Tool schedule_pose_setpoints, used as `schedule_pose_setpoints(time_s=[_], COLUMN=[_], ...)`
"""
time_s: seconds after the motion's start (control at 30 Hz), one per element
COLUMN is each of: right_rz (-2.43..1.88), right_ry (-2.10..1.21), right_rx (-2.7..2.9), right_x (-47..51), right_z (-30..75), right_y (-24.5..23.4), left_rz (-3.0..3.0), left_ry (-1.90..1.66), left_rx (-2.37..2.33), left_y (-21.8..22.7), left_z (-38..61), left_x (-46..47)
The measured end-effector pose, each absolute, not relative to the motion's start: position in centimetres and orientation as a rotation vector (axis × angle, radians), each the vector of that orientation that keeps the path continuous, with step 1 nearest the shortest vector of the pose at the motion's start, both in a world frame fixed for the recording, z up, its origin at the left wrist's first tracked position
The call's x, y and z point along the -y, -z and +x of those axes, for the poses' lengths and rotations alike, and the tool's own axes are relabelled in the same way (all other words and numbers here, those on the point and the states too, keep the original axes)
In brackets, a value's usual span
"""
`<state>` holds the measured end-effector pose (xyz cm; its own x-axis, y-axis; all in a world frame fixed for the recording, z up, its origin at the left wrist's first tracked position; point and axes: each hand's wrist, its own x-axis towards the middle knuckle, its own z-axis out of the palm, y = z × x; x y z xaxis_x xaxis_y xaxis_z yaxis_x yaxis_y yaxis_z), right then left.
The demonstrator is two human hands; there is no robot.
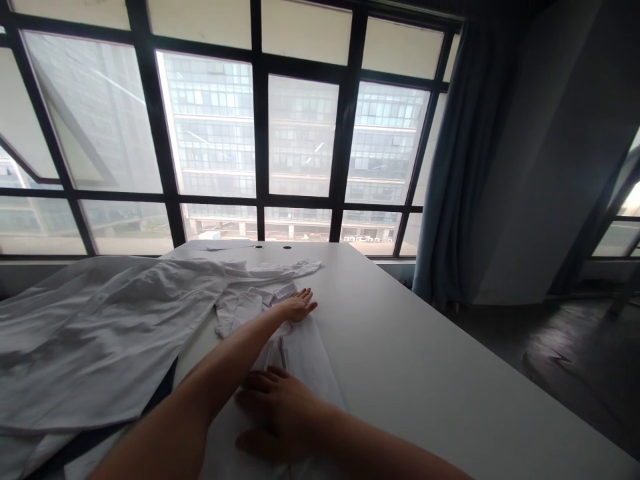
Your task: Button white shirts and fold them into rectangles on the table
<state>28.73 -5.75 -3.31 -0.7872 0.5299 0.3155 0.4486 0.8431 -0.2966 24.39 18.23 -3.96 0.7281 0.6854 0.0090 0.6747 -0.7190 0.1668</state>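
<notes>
Most of the white collared garment (95,333) spreads in loose folds to the left of both hands, and a narrower stretch of it runs beneath them. The left hand (299,305) lies open and flat at the far end of that stretch, its fingertips (311,306) reaching just past the cloth. The right hand (277,417) rests open on the cloth nearer the body, grasping nothing. To the right of both lies the bare white tabletop (425,353).
</notes>
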Motion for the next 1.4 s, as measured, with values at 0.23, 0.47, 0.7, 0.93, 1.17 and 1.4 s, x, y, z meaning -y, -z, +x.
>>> schedule_pose_setpoints(time_s=[0.23, 0.47, 0.7, 0.93, 1.17, 1.4], right_rz=[-0.751, -0.985, -1.431, -1.701, -1.74, -1.589], right_ry=[-0.261, -0.072, -0.083, -0.216, -0.652, -0.842], right_rx=[2.655, 2.363, 2.239, 2.314, 2.538, 2.688], right_x=[6.8, 4.2, 0.4, -0.4, 1.9, 5.1], right_z=[28.4, 31.3, 34.9, 40.7, 41.2, 38.0], right_y=[2.0, 1.6, 3.9, 2.8, 0.2, -2.9], left_rz=[2.839, 2.746, 2.698, 2.684, 2.689, 2.623], left_ry=[-0.352, -0.296, -0.248, -0.275, -0.108, -0.151], left_rx=[-0.889, -1.084, -1.214, -1.0, -0.768, -0.507], left_y=[1.6, 3.0, 5.7, 2.9, 0.3, -0.6], left_z=[17.5, 7.0, 3.8, 1.3, 1.9, 4.5], left_x=[-12.2, -5.8, -1.5, 0.1, 3.4, 5.8])
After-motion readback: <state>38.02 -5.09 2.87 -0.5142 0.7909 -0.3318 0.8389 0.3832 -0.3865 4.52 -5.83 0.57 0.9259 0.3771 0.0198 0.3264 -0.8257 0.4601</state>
